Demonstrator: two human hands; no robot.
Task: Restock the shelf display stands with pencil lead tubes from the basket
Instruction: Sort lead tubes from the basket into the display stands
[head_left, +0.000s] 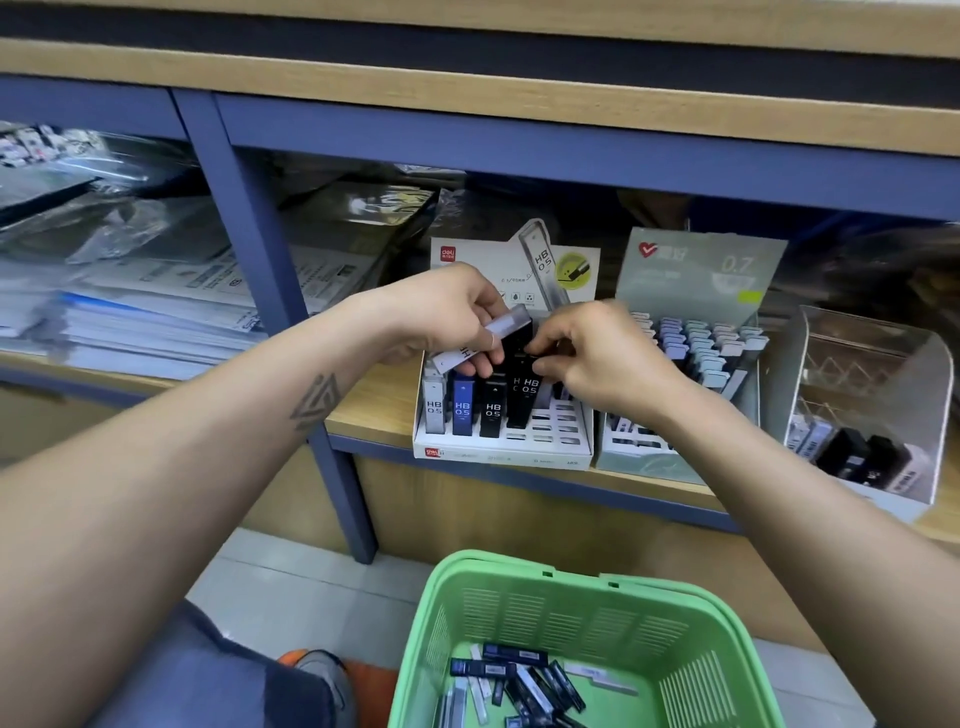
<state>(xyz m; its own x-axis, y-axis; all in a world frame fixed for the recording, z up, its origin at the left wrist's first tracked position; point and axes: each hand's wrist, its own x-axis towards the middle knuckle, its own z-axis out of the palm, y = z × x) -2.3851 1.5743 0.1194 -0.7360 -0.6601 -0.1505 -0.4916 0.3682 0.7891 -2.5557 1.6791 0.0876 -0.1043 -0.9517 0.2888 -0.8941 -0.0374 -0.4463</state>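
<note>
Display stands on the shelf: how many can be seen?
3. The white HB 0.5 stand sits under both hands, the grey-green 0.7 stand is immediately right of it, and the clear stand is farthest right. Others may be outside the view.

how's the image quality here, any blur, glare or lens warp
Head view: wide-angle warp bows the shelf edge and stretches the forearms; glare streaks the plastic-wrapped stock at left, and the left edge is soft; the 0.7 display stand looks washed out, while the HB 0.5 tubes read sharply and the green basket is evenly lit.
</note>
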